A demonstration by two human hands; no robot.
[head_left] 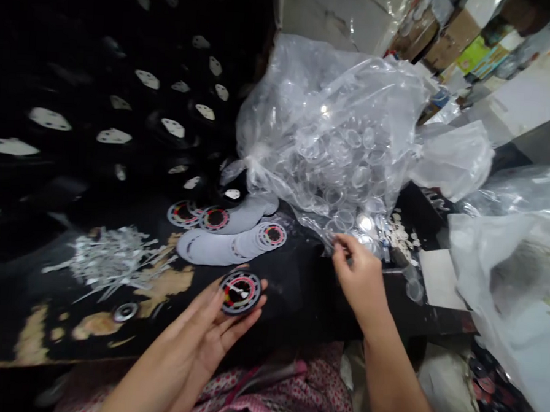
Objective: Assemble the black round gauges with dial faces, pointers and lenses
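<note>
A small round dial gauge (240, 292) with a black rim, coloured markings and a pale pointer rests face up in my left hand (201, 334), my fingers wrapped around it. My right hand (361, 281) is at the mouth of a clear plastic bag (328, 73), with thumb and fingers pinched together. What they grip, if anything, is too small to make out. Round clear covers (343, 219) fill the bag and spill at its opening. Beyond the gauge, printed dial discs (222, 249) lie fanned in overlapping rows. A heap of thin pale pointers (110, 259) is at the left.
Many black parts with white plates (114, 136) stand at the back left. A small black-rimmed ring (125, 312) lies near the front edge. White bits (400, 237) and a pale card (441, 279) are right of my right hand, beside another plastic bag (505, 292).
</note>
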